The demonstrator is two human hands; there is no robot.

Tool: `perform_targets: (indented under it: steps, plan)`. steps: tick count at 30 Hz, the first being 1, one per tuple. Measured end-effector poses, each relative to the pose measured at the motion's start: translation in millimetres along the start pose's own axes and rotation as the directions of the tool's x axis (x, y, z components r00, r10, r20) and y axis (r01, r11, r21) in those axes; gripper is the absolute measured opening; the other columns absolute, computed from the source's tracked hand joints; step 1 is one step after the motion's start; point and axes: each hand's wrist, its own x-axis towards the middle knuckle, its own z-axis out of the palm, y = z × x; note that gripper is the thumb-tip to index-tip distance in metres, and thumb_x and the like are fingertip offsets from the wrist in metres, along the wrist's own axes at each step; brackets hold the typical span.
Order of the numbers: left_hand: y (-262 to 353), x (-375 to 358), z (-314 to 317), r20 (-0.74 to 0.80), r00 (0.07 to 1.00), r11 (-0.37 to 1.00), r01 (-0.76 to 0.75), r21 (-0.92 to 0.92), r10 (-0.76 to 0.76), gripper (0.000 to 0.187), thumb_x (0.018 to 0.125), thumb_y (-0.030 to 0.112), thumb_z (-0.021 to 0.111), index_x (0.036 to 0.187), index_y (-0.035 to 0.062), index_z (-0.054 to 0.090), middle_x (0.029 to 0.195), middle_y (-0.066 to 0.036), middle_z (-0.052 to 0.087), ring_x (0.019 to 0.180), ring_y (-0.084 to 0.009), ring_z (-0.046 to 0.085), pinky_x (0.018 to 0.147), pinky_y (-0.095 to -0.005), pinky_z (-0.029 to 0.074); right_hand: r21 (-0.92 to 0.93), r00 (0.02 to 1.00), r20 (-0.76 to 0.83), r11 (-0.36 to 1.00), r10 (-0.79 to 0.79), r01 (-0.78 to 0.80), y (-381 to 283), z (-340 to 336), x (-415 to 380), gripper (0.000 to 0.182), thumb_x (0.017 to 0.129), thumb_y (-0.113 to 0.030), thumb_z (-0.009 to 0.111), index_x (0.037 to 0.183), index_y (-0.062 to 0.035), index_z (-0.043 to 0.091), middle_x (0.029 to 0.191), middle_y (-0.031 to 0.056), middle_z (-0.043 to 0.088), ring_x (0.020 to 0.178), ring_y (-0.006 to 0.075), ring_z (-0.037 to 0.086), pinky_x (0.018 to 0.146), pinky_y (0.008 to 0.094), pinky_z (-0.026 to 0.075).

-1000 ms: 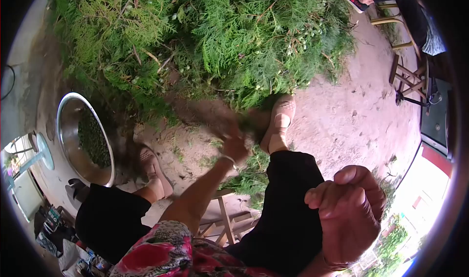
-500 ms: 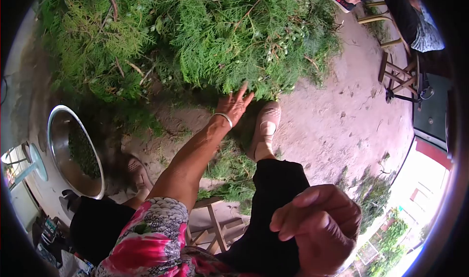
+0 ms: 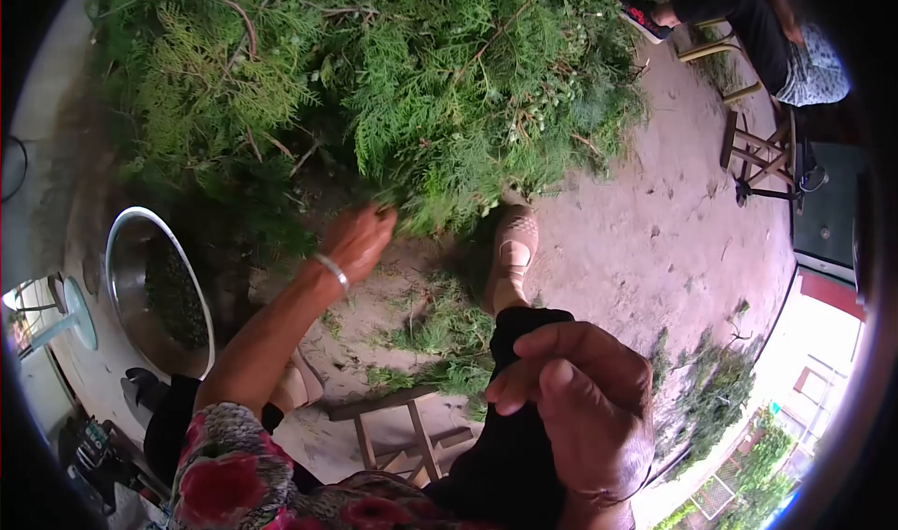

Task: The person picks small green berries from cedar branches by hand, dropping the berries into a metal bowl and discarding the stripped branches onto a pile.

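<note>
A big heap of scaly evergreen branches (image 3: pixel 440 90), like arborvitae with pale green cones, fills the top of the view. At its near edge my left hand (image 3: pixel 360 242), with a silver bangle on the wrist, is closed. Blurred green foliage at its fingertips looks like the end of an evergreen branch in its grip. My right hand (image 3: pixel 591 404) is held up close to the camera above my right knee. Its fingers are curled together, and whatever they may hold is hidden.
A metal basin (image 3: pixel 159 287) with small green pieces inside stands at left. Loose sprigs (image 3: pixel 449 329) lie between my feet by a wooden stool (image 3: pixel 402 432). Another person's shoe (image 3: pixel 645 20) is at upper right, near a folding stool (image 3: pixel 756 151).
My left hand has moved left and back from the heap's edge, its spread fingers now closed. The foliage beside it is blurred. My right hand has shifted slightly left and up.
</note>
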Motion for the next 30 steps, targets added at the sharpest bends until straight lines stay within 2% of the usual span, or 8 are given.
perform_targets:
  steps: [3,10,18,21,23,24,27,30]
  plan:
    - [-71.0,-44.8,60.0,-0.180,0.980,0.972,-0.036,0.234,0.080,0.029,0.075,0.002,0.056,0.104,-0.0001,0.056,0.101,-0.023,0.060,0.087,-0.0351,0.061,0.079,-0.0450,0.050,0.001,1.000,0.024,1.000,0.016,-0.016,-2.0,7.2,0.6,0.035,0.087,-0.019,0.059,0.099,0.0136,0.054,0.072,0.0176,0.061,0.068,0.0238,0.061,0.072,0.0344,0.050]
    - [-166.0,-80.4,156.0,-0.371,0.897,0.969,0.204,-0.141,-0.242,0.021,0.068,0.002,0.056,0.086,0.0092,0.065,0.085,-0.018,0.063,0.084,-0.0348,0.061,0.073,-0.0434,0.050,-0.092,0.996,0.072,0.995,0.043,-0.036,-4.4,18.2,6.0,0.023,0.088,-0.011,0.055,0.099,0.0085,0.059,0.076,0.0099,0.064,0.071,0.0142,0.062,0.072,0.0250,0.048]
    - [-133.7,-104.1,71.3,-0.609,0.746,0.909,-0.012,-0.416,-0.269,0.007,0.067,0.001,0.061,0.069,0.0069,0.062,0.064,-0.013,0.061,0.062,-0.0311,0.063,0.058,-0.0373,0.051,-0.285,0.982,0.166,0.949,-0.091,0.136,0.4,29.5,16.2,0.022,0.085,-0.015,0.056,0.086,0.0069,0.062,0.071,0.0085,0.064,0.067,0.0110,0.059,0.066,0.0239,0.046]
    - [-117.4,-118.5,30.6,-0.558,0.791,0.884,-0.047,-0.466,-0.252,0.013,0.067,0.000,0.064,0.079,0.0051,0.065,0.070,-0.013,0.064,0.066,-0.0293,0.064,0.061,-0.0336,0.052,-0.392,0.952,0.219,0.874,-0.214,0.287,1.8,33.9,20.0,0.024,0.084,-0.017,0.056,0.083,0.0059,0.062,0.069,0.0074,0.064,0.066,0.0093,0.057,0.064,0.0243,0.045]
    - [-101.7,-131.6,3.2,-0.563,0.793,0.877,-0.076,-0.474,-0.235,0.030,0.071,0.000,0.066,0.101,0.0022,0.064,0.091,-0.013,0.068,0.082,-0.0166,0.065,0.068,-0.0276,0.051,-0.412,0.949,0.219,0.860,-0.226,0.300,6.5,39.5,21.6,0.027,0.084,-0.020,0.055,0.081,0.0057,0.063,0.066,0.0070,0.064,0.064,0.0091,0.055,0.061,0.0252,0.044]
    - [-95.0,-137.7,-11.1,-0.491,0.853,0.922,-0.031,-0.385,-0.176,0.048,0.069,0.004,0.069,0.115,0.0056,0.059,0.116,-0.018,0.059,0.105,-0.0237,0.059,0.084,-0.0314,0.049,-0.392,0.941,0.247,0.864,-0.232,0.316,9.5,42.4,23.3,0.026,0.083,-0.019,0.056,0.081,0.0056,0.063,0.068,0.0070,0.064,0.063,0.0092,0.054,0.060,0.0255,0.044]
    - [-94.6,-131.2,4.2,-0.582,0.806,0.992,0.129,0.001,-0.104,0.054,0.066,0.010,0.072,0.118,0.0056,0.057,0.129,-0.019,0.049,0.116,-0.0316,0.050,0.095,-0.0381,0.043,-0.408,0.931,0.284,0.850,-0.229,0.334,11.5,51.0,17.7,0.024,0.084,-0.018,0.057,0.085,0.0051,0.062,0.074,0.0081,0.065,0.068,0.0099,0.057,0.063,0.0249,0.044]
    - [-130.0,-93.9,67.4,-0.333,0.904,0.958,0.212,-0.193,-0.268,0.061,0.067,0.017,0.072,0.123,0.0039,0.052,0.137,-0.019,0.039,0.125,-0.0377,0.037,0.103,-0.0444,0.035,-0.492,0.946,0.247,0.814,-0.209,0.308,14.8,48.8,14.1,0.024,0.085,-0.018,0.058,0.092,0.0050,0.062,0.081,0.0096,0.067,0.075,0.0109,0.060,0.068,0.0241,0.044]
